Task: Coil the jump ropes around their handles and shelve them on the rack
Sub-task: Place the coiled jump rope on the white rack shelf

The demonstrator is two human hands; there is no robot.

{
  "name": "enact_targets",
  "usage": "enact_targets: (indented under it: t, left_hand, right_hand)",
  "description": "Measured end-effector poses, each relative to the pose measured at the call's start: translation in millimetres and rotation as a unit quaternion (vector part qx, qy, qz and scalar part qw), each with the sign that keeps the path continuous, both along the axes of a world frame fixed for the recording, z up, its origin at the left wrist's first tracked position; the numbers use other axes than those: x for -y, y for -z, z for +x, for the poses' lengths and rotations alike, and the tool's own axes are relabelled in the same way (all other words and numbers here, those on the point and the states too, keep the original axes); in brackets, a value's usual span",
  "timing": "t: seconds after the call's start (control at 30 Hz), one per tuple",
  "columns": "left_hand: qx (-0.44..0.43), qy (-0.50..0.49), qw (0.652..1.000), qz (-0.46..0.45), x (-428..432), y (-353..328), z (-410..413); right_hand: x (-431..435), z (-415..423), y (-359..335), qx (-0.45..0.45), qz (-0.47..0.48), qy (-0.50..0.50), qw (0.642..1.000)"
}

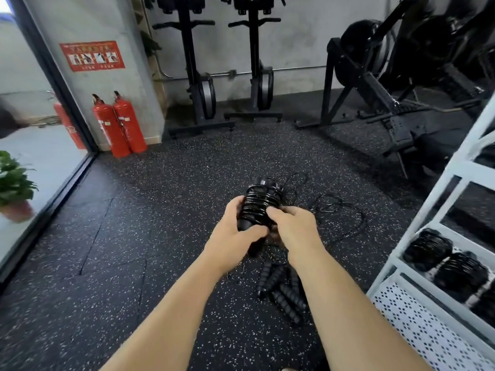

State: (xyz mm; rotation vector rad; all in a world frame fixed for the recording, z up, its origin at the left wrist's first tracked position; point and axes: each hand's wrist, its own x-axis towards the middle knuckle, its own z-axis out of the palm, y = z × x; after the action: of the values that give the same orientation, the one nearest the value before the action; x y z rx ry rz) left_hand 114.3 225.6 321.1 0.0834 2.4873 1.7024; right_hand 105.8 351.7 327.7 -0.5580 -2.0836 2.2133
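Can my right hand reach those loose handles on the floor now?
Probably not yet: the right hand and left hand both hold the coiled jump rope. The loose handles lie uncovered below.

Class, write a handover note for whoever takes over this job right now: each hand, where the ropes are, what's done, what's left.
Left hand: grips the handles of the jump rope, cord wound round them.
Right hand: holds the lower end of that coil.
Done: at least two coiled ropes lie on the white rack.
Left: shelve this one, then coil the loose ropes on the floor below the hands.
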Motion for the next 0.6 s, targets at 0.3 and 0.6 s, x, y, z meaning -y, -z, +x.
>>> enact_targets:
  t: [0.3,0.6]
  left_hand:
    - [0.075,0.034,0.992,0.093,-24,-18,28]
    - [0.129,0.07,0.981,0.127,-92,-32,60]
  right_hand:
    - [-36,44,-16,0.014,-0.002,0.03,0.999]
    - [-92,102,-29,0.028,0.022,0.12,0.992]
